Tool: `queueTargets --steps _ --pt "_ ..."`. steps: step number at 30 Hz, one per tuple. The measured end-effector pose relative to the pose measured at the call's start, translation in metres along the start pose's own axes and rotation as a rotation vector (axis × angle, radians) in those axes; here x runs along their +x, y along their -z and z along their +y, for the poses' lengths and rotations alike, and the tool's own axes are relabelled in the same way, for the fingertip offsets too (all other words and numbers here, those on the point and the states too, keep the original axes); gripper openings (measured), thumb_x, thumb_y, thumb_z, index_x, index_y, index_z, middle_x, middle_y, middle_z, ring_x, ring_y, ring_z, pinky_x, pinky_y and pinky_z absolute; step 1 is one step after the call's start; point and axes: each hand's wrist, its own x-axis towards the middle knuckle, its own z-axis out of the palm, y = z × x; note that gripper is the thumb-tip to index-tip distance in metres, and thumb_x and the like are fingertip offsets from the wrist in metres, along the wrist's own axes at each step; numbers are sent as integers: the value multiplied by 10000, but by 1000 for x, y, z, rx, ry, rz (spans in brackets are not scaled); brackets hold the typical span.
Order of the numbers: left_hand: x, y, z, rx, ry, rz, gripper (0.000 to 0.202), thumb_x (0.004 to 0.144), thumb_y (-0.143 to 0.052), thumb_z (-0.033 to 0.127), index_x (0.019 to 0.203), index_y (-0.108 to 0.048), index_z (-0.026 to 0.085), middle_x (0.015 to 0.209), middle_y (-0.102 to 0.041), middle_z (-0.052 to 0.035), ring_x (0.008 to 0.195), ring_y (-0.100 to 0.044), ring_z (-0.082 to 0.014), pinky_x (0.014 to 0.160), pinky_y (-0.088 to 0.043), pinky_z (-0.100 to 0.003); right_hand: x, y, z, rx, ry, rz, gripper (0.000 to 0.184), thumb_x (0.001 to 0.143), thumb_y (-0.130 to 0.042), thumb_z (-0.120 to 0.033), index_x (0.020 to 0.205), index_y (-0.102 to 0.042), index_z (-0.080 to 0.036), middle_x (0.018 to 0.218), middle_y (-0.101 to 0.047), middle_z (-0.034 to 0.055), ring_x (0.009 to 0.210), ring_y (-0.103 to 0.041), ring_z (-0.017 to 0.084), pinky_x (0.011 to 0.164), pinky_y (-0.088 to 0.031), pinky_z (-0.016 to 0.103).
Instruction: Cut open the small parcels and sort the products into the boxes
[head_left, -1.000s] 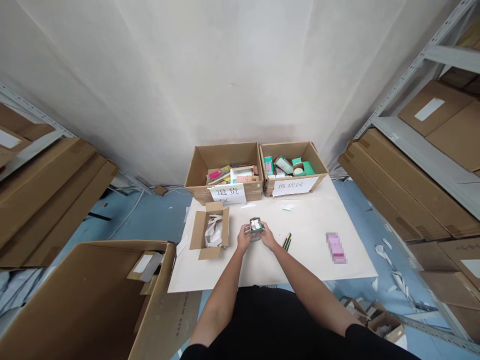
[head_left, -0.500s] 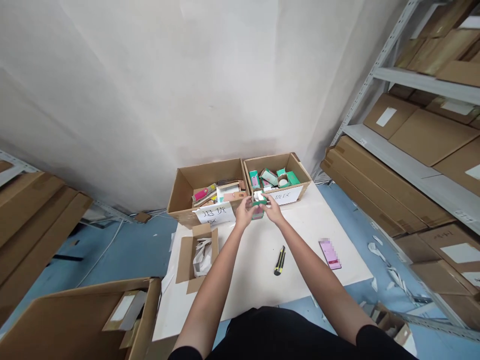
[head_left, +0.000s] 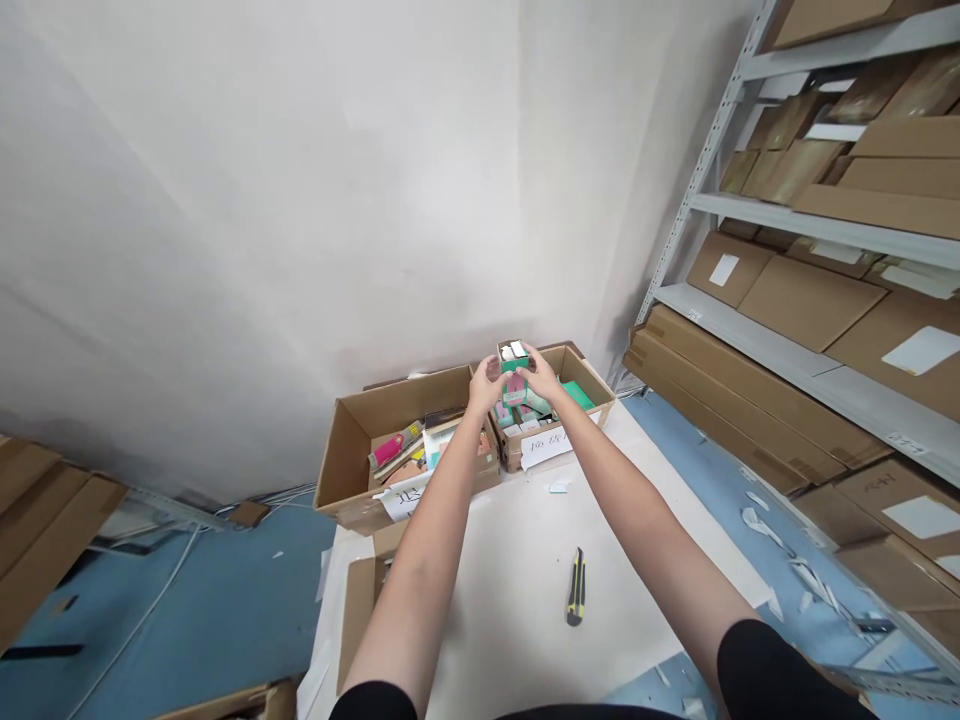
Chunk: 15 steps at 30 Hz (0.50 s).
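Note:
Between my two hands is a small green and pink box (head_left: 514, 385), held upright with its top open and something white showing inside. My left hand (head_left: 486, 388) presses on its left side, and my right hand (head_left: 541, 378) grips the right side. The box is above the right-hand carton (head_left: 604, 408), which contains several green and pink boxes (head_left: 577, 395) and white items. To the left stands another carton (head_left: 334, 470) with a pink package (head_left: 391, 449) and other mixed packs inside. Both cartons carry white paper labels with handwriting.
A yellow and black utility knife (head_left: 576, 588) lies on the white table (head_left: 517, 600). My left forearm partly covers an open small carton (head_left: 358, 610). Metal shelving (head_left: 697, 190) full of cardboard boxes stands at the right. Scraps litter the blue floor (head_left: 675, 440).
Both hands have lifted the green and pink box up and forward, from in front of the cartons to above the right-hand one. The view has shifted, and the phone no longer shows.

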Motion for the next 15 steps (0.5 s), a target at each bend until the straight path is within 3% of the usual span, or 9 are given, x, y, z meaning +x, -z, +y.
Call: queueTargets --steps 4,7,11,15 --pt "8 19 15 160 10 70 873 823 -818 437 1575 -421 238 1658 -423 -138 1541 -377 -310 1257 -316 -460 8 12 3 -62 -60 68 883 816 -708 -339 1632 -383 -250 1601 -501 68 1510 -406 281 1271 -304 476" --pt "-5 36 27 234 -36 92 854 880 -758 438 1615 -368 248 1685 -386 -117 1554 -359 -298 1271 -305 -436 -4 16 5 -68 -55 68 871 841 -674 -346 1647 -354 -256 1625 -473 54 1521 -400 270 1278 -298 466" --pt "-41 55 36 291 -59 71 818 889 -746 414 1609 -388 265 1667 -421 -105 1533 -397 -310 1262 -333 -460 -38 8 2 -62 -68 24 834 849 -664 -343 1631 -385 -260 1629 -466 76 1521 -412 286 1246 -350 482" --pt "-92 73 34 327 -70 104 765 905 -723 410 1596 -415 298 1645 -455 -88 1506 -439 -305 1236 -378 -469 -84 -14 -5 -53 -25 -50 782 836 -677 -299 1587 -461 -281 1559 -551 80 1469 -483 286 1229 -378 480"
